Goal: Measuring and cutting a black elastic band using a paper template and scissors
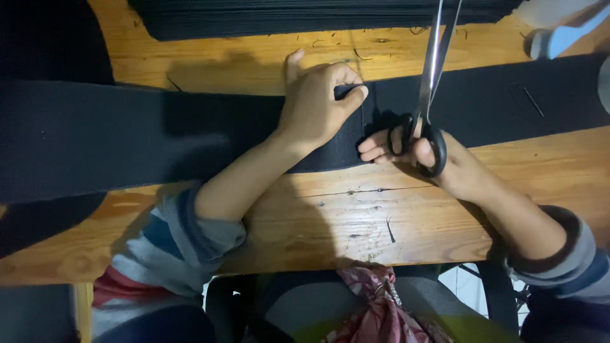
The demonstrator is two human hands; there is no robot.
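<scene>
1. A wide black band [159, 136] lies across a wooden table [330, 216], running from the left edge to the right.
2. The left hand [314, 101] presses on the band near its middle, thumb and forefinger pinching a fold of the fabric.
3. The right hand [438, 162] grips black-handled scissors [427, 95], fingers through the loops; the blades point away over the band, slightly parted.
4. A stack of black strips [305, 16] sits at the table's far edge, thread scraps scattered just below it.
5. A pale blue-and-white object [562, 32] rests at the far right corner, blurred.
6. Striped sleeves [171, 241] cover both forearms; patterned red cloth [375, 311] shows below the table's near edge.
</scene>
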